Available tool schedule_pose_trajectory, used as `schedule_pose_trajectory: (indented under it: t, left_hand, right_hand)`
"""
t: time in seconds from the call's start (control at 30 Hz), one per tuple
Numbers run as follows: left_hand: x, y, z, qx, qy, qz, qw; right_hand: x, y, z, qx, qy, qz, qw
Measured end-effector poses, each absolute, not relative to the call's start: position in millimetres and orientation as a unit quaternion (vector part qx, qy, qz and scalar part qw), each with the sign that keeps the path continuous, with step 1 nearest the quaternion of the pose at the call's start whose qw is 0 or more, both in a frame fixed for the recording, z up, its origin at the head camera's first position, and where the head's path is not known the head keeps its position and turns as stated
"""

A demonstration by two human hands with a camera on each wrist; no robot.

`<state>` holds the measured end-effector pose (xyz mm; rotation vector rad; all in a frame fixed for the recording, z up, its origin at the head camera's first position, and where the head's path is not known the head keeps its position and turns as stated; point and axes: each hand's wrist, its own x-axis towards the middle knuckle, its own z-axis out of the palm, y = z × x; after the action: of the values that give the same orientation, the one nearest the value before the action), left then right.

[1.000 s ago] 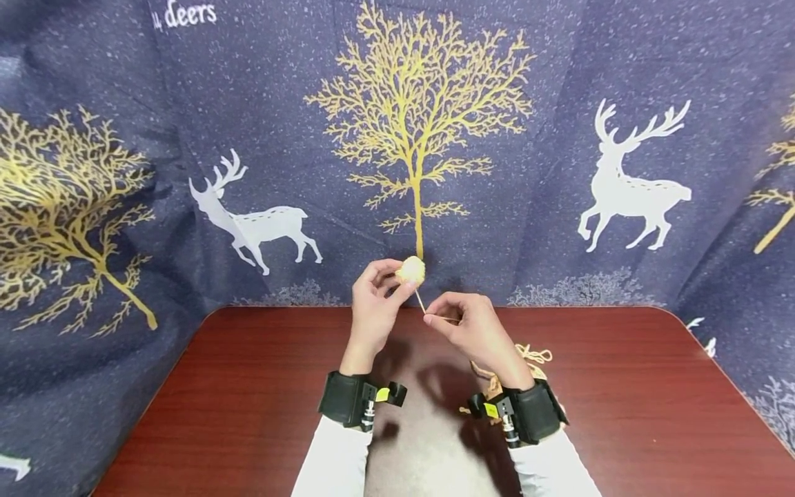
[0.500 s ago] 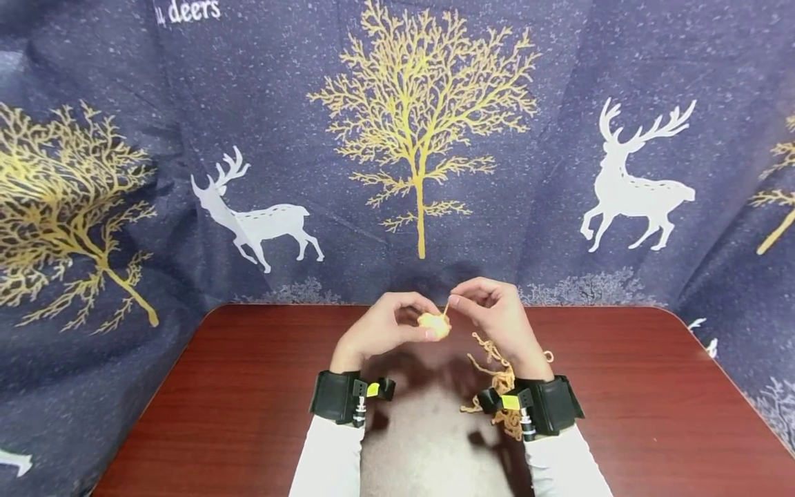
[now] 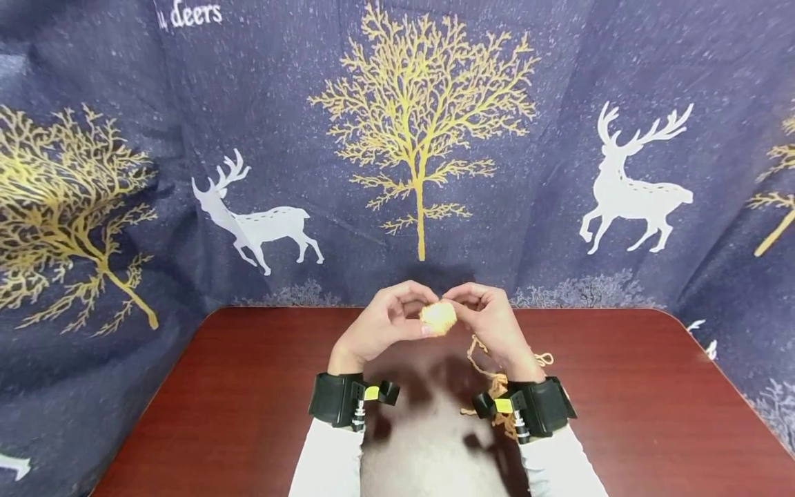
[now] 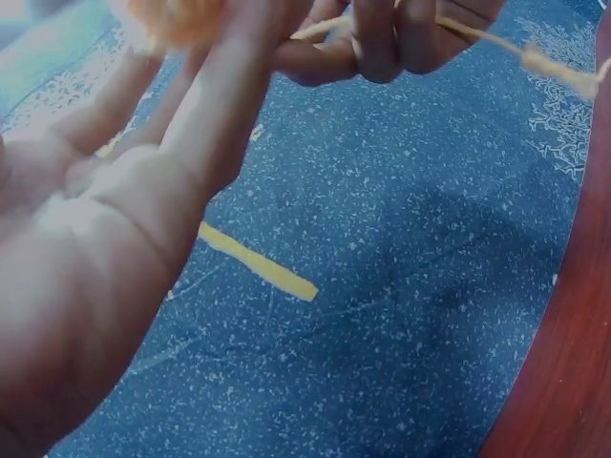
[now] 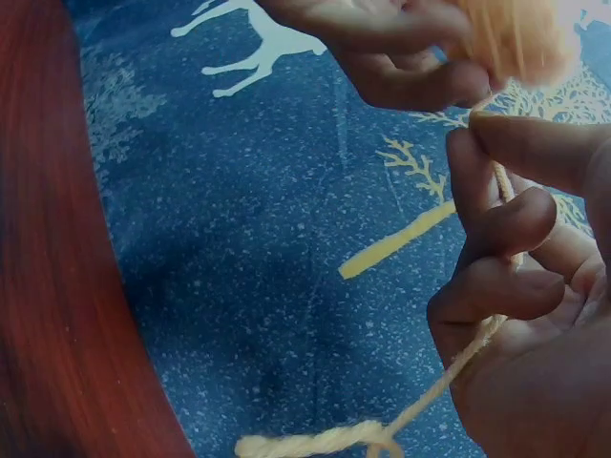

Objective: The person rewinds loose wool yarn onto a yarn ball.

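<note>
A small ball of pale orange yarn (image 3: 438, 318) is raised over the far part of the table, held by my left hand (image 3: 388, 321) between thumb and fingers. Close on its right side, my right hand (image 3: 487, 321) pinches the yarn strand (image 5: 430, 396) with thumb and forefinger. In the right wrist view the strand leaves the ball, passes under the curled fingers and trails out below the palm. The left wrist view cuts off the ball (image 4: 177, 19) at its top edge.
Under my right wrist a loose tangle of yarn (image 3: 499, 383) lies on the red-brown table (image 3: 248, 386), partly hidden by the arm. Behind the table's far edge hangs a dark blue cloth (image 3: 348, 138) printed with deer and trees.
Both hands first came lower and to the right with the ball. The strand stretched visibly between ball and right hand before; now the right fingertips are beside the ball.
</note>
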<state>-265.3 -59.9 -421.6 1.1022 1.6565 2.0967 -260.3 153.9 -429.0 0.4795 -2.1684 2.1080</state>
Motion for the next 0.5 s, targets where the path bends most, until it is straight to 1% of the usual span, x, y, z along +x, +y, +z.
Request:
schedule_pose_trajectory:
  t: [0.13,0.3,0.43,0.5]
  left_hand:
    - [-266,-57,-417,0.326,0.574,0.749,0.061]
    - [-263,-54,-420,0.239,0.598,0.765,0.002]
    - [-261,-51,-424,0.176,0.653,0.735,-0.049]
    - [-261,-49,-423,0.161,0.69,0.703,-0.068]
  right_hand:
    - [-259,151,-423,0.155,-0.732,0.662,0.043]
    - [-251,148,-422,0.163,-0.764,0.622,0.046]
    - [-245,146,-424,0.176,-0.791,0.584,0.052]
    - [-244,146,-422,0.186,-0.798,0.57,0.058]
